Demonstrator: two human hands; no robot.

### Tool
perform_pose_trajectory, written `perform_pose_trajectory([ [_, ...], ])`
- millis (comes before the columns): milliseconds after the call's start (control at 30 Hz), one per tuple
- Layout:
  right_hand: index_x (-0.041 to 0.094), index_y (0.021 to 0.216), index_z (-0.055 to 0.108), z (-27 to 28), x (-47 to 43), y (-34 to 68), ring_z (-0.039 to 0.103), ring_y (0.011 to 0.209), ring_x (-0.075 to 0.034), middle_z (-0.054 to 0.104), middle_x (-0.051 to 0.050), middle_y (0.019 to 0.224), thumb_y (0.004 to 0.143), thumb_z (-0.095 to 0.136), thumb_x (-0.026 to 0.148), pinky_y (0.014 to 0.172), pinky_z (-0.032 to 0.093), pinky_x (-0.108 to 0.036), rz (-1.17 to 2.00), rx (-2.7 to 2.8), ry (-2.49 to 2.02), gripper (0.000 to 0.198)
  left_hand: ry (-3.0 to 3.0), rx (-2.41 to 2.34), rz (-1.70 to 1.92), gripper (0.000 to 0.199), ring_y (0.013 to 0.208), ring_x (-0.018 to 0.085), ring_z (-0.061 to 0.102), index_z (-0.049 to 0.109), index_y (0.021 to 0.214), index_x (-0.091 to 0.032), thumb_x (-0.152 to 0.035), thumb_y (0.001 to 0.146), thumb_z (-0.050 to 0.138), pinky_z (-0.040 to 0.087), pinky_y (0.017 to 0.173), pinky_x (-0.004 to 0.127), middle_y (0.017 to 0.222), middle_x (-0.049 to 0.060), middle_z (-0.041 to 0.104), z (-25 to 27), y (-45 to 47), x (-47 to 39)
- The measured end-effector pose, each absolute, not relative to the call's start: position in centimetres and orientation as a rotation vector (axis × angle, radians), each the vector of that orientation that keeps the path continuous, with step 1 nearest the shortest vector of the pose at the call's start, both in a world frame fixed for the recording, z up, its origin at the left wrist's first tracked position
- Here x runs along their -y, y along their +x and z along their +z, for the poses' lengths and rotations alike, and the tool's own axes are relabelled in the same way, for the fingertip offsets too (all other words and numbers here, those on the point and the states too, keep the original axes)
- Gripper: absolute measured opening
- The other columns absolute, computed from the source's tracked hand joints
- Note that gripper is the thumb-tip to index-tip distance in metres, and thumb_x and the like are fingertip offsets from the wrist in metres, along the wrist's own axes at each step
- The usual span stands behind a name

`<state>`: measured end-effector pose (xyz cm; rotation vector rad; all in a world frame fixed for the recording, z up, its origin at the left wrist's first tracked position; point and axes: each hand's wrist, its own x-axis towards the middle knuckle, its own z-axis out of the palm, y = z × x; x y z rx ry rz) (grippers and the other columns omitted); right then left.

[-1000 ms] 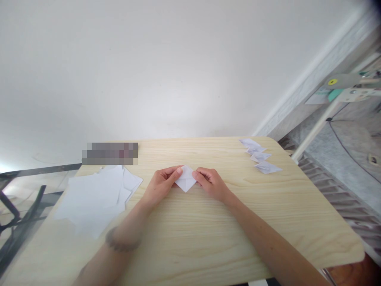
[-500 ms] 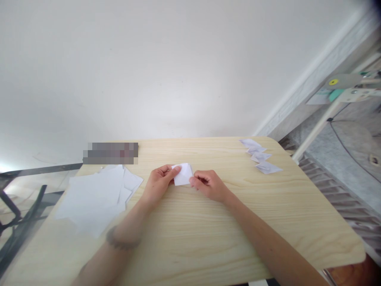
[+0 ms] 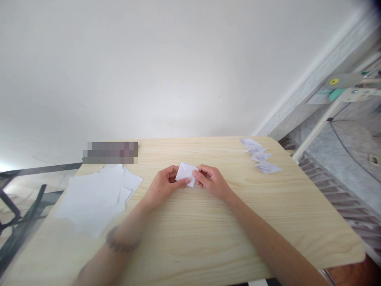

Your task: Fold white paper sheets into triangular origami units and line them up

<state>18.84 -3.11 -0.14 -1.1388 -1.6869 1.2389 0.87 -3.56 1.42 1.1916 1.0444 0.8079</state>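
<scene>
Both hands, the left hand point(image 3: 163, 183) and the right hand point(image 3: 212, 182), are close together and clamped on one small folded paper point(image 3: 185, 171), the left thumb pressing its lower edge and the right thumb its right side, above the middle of the table point(image 3: 190, 238). The table bears a loose, overlapping pile of white sheets point(image 3: 92, 194) on the left, below a pixelated patch point(image 3: 110, 153), and a row of pointed folded papers point(image 3: 269, 167) at far right.
</scene>
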Motion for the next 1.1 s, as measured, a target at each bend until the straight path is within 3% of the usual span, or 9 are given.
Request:
perform_pose_trajectory([
  [200,0.015,0.073,0.051,-0.1,3.2,18.8,0.046,0.047,-0.007,0.060,-0.002,0.067,0.079,0.050,0.036,0.045,0.039,-0.019,1.366,1.666,-1.116,0.021,1.281,-1.046,0.838,0.023,0.075,0.016,0.060,0.058,0.086,-0.014,-0.033,0.072,0.061,0.045,0.071,0.027,0.079,0.004,0.065,1.4,0.6,3.4],
  [433,0.016,0.061,0.048,0.3,3.4,18.8,0.046,0.046,-0.007,0.051,0.001,0.055,0.085,0.040,0.038,0.048,0.037,-0.020,1.214,1.813,-1.146,0.034,1.293,-0.991,0.816,0.027,0.074,0.015,0.058,0.059,0.093,-0.014,-0.032,0.073,0.059,0.044,0.073,0.028,0.085,0.005,0.064,1.8,0.6,3.5],
  [800,0.016,0.058,0.045,0.3,3.4,18.6,0.033,0.049,-0.007,0.038,0.003,0.054,0.083,0.042,0.035,0.046,0.024,-0.022,0.936,2.009,-1.147,0.031,1.469,-1.064,0.776,0.023,0.067,0.016,0.055,0.065,0.077,-0.012,-0.034,0.074,0.058,0.041,0.064,0.025,0.071,0.003,0.063,1.5,-0.1,3.4],
  [1100,0.017,0.058,0.039,0.2,3.3,18.9,0.028,0.049,-0.007,0.031,0.004,0.055,0.084,0.040,0.032,0.045,0.022,-0.021,1.103,1.958,-1.082,0.030,1.431,-1.010,0.747,0.018,0.070,0.015,0.054,0.064,0.074,-0.014,-0.030,0.074,0.058,0.040,0.066,0.024,0.071,0.002,0.062,1.8,-0.1,3.3],
])
